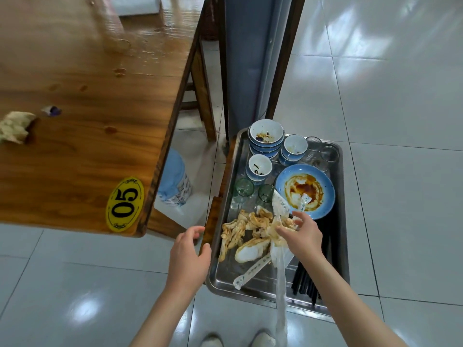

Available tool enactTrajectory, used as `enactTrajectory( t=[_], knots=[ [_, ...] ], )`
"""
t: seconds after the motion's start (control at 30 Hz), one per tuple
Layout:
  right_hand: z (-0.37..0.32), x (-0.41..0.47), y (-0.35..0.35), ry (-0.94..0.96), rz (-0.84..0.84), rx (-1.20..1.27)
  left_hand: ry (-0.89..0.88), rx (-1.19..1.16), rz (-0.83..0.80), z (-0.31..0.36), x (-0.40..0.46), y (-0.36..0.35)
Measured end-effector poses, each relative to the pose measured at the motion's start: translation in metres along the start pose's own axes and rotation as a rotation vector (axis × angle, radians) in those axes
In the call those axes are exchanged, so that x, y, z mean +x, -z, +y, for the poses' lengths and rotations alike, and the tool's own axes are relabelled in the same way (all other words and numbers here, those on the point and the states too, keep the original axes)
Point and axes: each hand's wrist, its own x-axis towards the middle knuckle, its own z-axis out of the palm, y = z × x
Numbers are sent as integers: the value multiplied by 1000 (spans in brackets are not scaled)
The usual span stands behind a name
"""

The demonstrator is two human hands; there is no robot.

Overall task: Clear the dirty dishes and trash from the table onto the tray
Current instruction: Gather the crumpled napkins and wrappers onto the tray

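- The steel tray (226, 276) sits at lower right of the frame, on what looks like a stool or chair, just beside the corner of the wooden bench (87, 146)
- It is already well loaded: stacked blue-and-white bowls (266, 139) toward its far end, clear glasses (323, 151) by the far right corner, two green glasses (244, 187) in the middle, a sauce-smeared blue plate (304, 191) to the right, and black chopsticks (308, 276) along the near right side
- The right hand (304, 236) is over the near half of the tray with its grip loosely spread; a thin plastic wrapper (280, 284) hangs down from under the fingers, but I cannot tell whether they pinch it or have just let go
- Stained crumpled napkins (248, 234) lie heaped on the tray right under that hand
- The left hand (190, 254) hovers off the tray's near left edge, grip loosely curled and holding nothing
- The step in hand, as I read it, is dropping a handful of trash onto the tray
- Two bits remain on the bench at the left edge of the frame: a crumpled napkin (15, 126) and a small purple scrap (51, 110) just beside it
- The next move calls for a reach back across the bench to gather both, and for tucking the dangling wrapper fully inside the tray so it does not slide over the rim
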Motion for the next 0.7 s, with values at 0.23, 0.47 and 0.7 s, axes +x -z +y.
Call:
enactTrajectory(
  t=[0.23,0.47,0.7],
  knots=[
    [5,-8,12,-45,-44,-4,-7,5,-20,8,-24,19],
    [-18,-31,25,-60,-86,-46,-68,-8,-110,24,-44,51],
    [-83,-70,39,50,-66,-67,-228,43,-289,52,-42,111]
  ],
)
